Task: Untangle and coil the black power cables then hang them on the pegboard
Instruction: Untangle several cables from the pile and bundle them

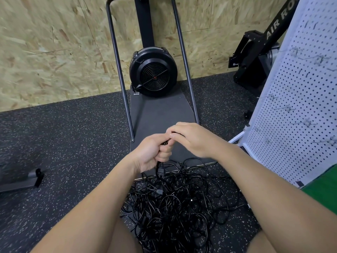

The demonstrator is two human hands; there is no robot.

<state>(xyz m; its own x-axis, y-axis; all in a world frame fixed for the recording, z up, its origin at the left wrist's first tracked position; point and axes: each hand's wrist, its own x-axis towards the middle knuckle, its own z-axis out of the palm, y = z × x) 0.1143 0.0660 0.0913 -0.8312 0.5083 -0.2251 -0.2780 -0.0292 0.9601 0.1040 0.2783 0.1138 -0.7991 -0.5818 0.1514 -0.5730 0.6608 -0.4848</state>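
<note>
Both hands meet above a tangled heap of black power cables (175, 203) that lies on the speckled rubber floor (63, 143), between the person's knees and spilling onto the near edge of a dark platform (160, 114). The left hand (151, 152) has its grip closed round a black cable — the fingers are curled tight on it, and a plug end (160, 170) hangs just below the fist, above the pile. The right hand (191, 137) sits just beside the left, touching it at the fingertips, with its fingers bent down over the same cable's upper part; its grip is narrow, pinching the black strand where it shows between the two hands. The white pegboard (300, 99) stands upright to the right of the pile, near it but apart, with several metal hooks (310, 123) sticking out of its holes — no cable hangs on the hooks in view. Behind the hands, a black fan housing (153, 73) sits at the far end of the platform, framed by a grey tube frame (116, 57), against a chipboard wall (45, 48). A patch of green fabric (324, 189) shows at the right edge.
</note>
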